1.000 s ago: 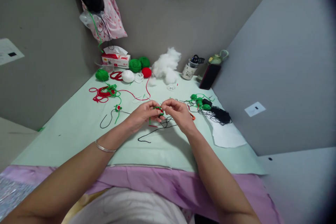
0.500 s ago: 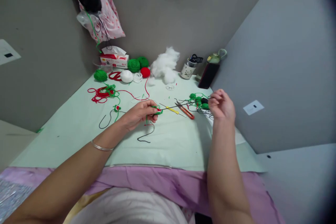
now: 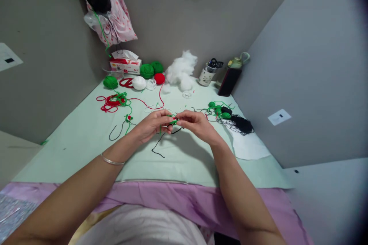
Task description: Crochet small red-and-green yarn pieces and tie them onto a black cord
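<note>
My left hand (image 3: 153,124) pinches a small green and red crocheted piece (image 3: 174,122) above the middle of the table. My right hand (image 3: 197,124) has its fingertips closed at the piece's right side; whether they also pinch the black yarn or a needle is too small to tell. Black yarn (image 3: 157,149) hangs from the piece and trails below my left hand. Left of my hands lies another small green and red crocheted piece (image 3: 129,118) with a black strand. The scissors and yellow-handled hook are hidden behind my right hand.
At the back stand a tissue box (image 3: 125,66), green yarn balls (image 3: 147,71), a red ball (image 3: 159,79), white stuffing (image 3: 181,71), a cup of tools (image 3: 207,75) and a bottle (image 3: 235,62). Tangled red yarn (image 3: 113,101) lies left, a black yarn bundle (image 3: 241,124) right.
My right hand has come in from the far right, where it was pulling a black strand taut, to the crocheted piece. My left hand has stayed in place, holding the piece.
</note>
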Demonstrator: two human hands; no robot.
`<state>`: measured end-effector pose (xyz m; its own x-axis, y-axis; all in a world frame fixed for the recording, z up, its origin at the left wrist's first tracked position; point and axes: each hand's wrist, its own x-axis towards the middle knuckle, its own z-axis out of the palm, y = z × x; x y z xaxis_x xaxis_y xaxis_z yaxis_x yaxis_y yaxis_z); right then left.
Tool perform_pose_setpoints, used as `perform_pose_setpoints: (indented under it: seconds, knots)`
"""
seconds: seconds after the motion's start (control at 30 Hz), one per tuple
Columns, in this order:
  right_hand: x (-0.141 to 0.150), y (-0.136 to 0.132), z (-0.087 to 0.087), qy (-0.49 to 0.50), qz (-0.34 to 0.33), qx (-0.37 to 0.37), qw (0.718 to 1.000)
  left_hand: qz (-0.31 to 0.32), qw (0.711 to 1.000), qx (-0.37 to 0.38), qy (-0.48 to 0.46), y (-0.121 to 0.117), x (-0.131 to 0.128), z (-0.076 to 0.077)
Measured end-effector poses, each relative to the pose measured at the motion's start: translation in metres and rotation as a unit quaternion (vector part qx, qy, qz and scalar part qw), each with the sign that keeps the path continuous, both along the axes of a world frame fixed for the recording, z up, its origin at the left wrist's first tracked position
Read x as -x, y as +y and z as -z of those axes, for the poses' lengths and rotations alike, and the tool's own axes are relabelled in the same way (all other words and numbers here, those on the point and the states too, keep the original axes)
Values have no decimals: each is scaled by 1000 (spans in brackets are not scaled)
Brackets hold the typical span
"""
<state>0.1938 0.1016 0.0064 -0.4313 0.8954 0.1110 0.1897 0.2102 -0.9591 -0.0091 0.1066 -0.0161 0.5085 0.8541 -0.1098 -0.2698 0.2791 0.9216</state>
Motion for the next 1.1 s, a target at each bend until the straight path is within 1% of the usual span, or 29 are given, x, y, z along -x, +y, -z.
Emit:
perform_pose_setpoints:
  seconds: [0.13,0.2,0.23,0.3,0.4,0.5,0.53,0.57,0.6,0.63,0.7,0.73,0.8,0.83,0.87,0.9,0.93,1.0,1.1]
  knots:
    - [-6,4,0,32,50,2,998,8,1000,-7,6,-1,-1,0]
    - [-13,10,-1,88,90,14,992,13,1000,-5,8,-1,-1,0]
    - [-18,14,-2,130,125,17,984,12,1000,-2,4,-1,0,1]
    - [-31,23,-2,221,211,12,952,7,1000,5,-9,0,0,1]
    - [-60,36,-2,322,329,-21,888,3,1000,11,-19,2,1,2]
    - [-91,44,-2,367,414,-65,830,4,1000,12,-17,2,0,2]
    - [-100,46,-2,375,433,-77,816,4,1000,14,-19,2,0,2]
    - [-106,46,-3,376,441,-89,810,2,1000,17,-22,2,0,2]
    - [-110,46,-4,371,440,-99,812,-2,999,21,-25,2,0,2]
    - [-112,45,-5,361,429,-106,821,-7,999,25,-27,2,0,2]
    - [-106,40,-8,327,386,-101,857,-12,999,29,-29,2,1,2]
    - [-99,36,-9,301,352,-88,882,-12,999,30,-29,2,1,2]
    - [-80,27,-11,231,262,-43,936,-7,999,32,-28,3,1,2]
    - [-69,22,-12,159,179,-21,971,-5,999,31,-27,2,1,2]
    - [-58,17,-12,83,97,-12,992,-4,999,30,-26,2,1,3]
    - [-46,13,-11,24,53,-22,998,-2,999,28,-25,2,1,3]
    - [-36,9,-9,-7,49,-48,998,0,999,24,-23,2,0,3]
    - [-19,4,-5,-24,53,-77,995,6,1000,16,-21,2,-1,3]
    - [-3,2,3,-29,35,-69,997,8,1000,8,-18,1,-2,3]
